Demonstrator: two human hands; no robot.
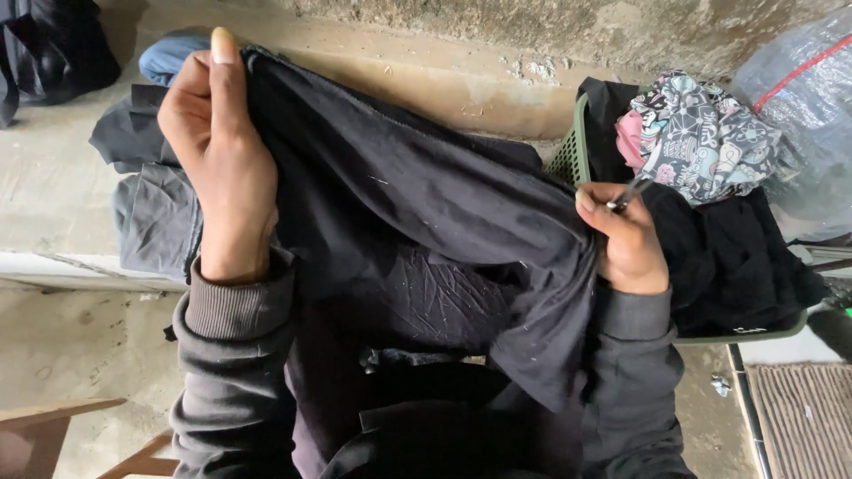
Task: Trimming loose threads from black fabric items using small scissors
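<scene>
Flanking the black garment (417, 204): green basket (575, 151), grey clothes (155, 222).

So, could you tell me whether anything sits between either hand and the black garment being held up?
Nothing visible does. The left hand grips the black garment at its upper edge, and the right hand bunches it directly, with a small metal tool also pinched in its fingers.

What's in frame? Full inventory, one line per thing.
black cloth: 1, black, stretched between both hands
small metal tool: 1, silver, in right hand
green basket: 1, green, right side
black clothes: pile, black, in basket
patterned cloth: 1, grey-pink print, on top of pile
plastic bag: 1, clear, far right
grey garments: pile, dark grey, on ledge at left
blue cloth: 1, blue, on ledge behind left hand
mat: 1, striped brown, bottom right
left hand: gripping cloth edge
right hand: holding cloth and tool
</scene>
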